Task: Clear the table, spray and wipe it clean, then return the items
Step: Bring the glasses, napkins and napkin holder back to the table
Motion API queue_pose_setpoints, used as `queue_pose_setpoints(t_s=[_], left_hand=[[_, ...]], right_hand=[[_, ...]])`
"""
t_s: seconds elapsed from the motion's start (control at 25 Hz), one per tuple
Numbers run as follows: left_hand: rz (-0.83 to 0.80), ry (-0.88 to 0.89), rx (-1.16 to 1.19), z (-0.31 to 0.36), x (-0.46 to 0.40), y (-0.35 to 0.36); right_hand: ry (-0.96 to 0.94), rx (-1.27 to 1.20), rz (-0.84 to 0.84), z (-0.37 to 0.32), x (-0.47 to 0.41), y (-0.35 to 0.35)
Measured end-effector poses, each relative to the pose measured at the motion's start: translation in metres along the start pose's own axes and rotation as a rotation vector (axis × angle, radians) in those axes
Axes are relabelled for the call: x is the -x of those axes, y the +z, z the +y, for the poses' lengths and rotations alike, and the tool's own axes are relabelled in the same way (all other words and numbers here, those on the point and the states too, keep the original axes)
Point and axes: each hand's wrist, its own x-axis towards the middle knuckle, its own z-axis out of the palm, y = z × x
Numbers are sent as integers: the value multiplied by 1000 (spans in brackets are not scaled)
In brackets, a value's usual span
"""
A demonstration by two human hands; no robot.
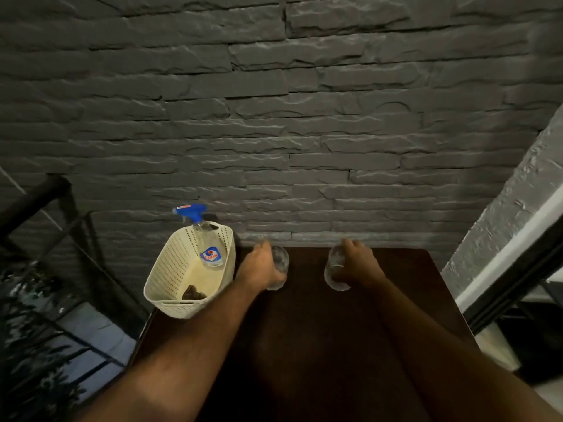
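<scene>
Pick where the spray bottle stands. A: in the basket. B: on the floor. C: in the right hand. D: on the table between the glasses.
A: the spray bottle leans inside the cream basket at the table's left edge.

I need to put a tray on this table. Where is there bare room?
The dark table is bare in the near half, between the two forearms and toward its right edge. The far edge by the wall is crowded: left hand grips one glass, right hand grips another glass, and the basket fills the far left corner.
</scene>
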Motion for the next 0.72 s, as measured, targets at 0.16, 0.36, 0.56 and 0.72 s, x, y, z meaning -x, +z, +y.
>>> queue_pose_setpoints(t_s=[0.16, 0.36, 0.56, 0.72], left_hand=[[-11, 23, 39, 18, -52, 31], [-24, -11, 141, 53, -113, 80], [13, -58, 229, 75, -159, 128], [21, -82, 263, 83, -178, 155]], right_hand=[[7, 9, -18, 32, -51, 7], [-8, 8, -46, 69, -114, 26], [3, 39, -82, 102, -161, 41], [18, 41, -97, 117, -182, 50]])
